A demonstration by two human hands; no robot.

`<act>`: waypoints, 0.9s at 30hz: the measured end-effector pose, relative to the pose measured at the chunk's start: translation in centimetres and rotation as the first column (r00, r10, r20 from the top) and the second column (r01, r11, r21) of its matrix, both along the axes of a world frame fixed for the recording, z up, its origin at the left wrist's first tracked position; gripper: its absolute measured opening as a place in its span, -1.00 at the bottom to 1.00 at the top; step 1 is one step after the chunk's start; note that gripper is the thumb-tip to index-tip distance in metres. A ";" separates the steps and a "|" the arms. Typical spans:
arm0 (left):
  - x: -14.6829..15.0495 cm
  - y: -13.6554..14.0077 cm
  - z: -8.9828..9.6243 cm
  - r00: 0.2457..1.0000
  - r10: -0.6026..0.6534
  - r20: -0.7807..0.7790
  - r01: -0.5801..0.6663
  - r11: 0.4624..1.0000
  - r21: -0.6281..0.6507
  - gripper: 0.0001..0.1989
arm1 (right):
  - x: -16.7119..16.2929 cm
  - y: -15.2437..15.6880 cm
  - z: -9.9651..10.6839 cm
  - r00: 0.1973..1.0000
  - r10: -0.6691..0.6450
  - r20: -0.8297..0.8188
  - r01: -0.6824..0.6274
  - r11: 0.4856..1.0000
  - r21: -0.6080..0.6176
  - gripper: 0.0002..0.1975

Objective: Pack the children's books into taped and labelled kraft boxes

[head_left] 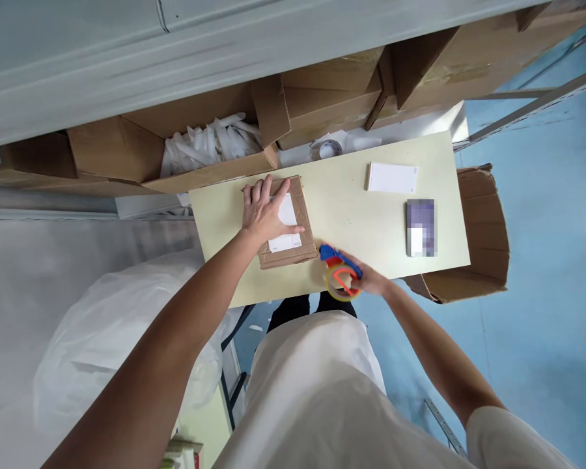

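A flat cardboard parcel (303, 203) lies on the pale yellow table (344, 202), with a white label (287, 218) on its top. My left hand (266, 215) presses on the parcel with fingers spread, covering part of the label. Just off the parcel's lower right corner, my right hand (368, 277) grips a blue and red tape dispenser (331, 254). A yellow-rimmed roll of tape (340, 282) sits in the dispenser, near the table's front edge.
On the table's right lie a stack of white labels (393, 178) and a purple pixelated item (422, 225). Behind, a cardboard box (200, 179) holds white plastic-looking pieces (209, 146), beside a tape roll (330, 149). An open carton (483, 228) stands right; a white plastic bag (112, 332) is left.
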State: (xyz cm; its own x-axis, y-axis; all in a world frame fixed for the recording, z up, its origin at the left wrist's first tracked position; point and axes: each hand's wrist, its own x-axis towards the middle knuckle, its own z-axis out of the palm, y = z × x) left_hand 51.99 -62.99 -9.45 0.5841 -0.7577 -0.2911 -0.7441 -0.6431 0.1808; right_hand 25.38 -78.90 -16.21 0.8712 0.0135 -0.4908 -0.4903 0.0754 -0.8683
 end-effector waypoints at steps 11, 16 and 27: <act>-3.6 3.8 0.1 0.896 0.441 0.054 -0.444 0.888 0.119 0.15 | 3.0 -0.9 -0.1 0.951 -0.300 -0.078 0.306 0.948 0.084 -0.10; -5.1 4.7 0.3 0.946 0.311 0.095 -0.320 0.943 0.095 0.07 | 11.2 -7.5 0.6 0.999 0.017 -0.040 -0.010 0.984 0.177 -0.19; -2.4 0.3 0.1 0.996 -0.045 -0.072 0.046 0.999 0.013 0.15 | 10.9 -7.9 0.4 0.963 0.263 -0.056 -0.264 0.965 -0.012 -0.08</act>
State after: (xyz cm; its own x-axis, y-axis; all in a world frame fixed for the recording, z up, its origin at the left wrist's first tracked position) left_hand 49.61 -62.64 -9.34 0.5267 -0.7782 -0.3421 -0.7579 -0.6121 0.2254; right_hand 36.32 -86.80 -15.77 0.8107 0.2291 -0.5388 -0.5363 -0.0786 -0.8404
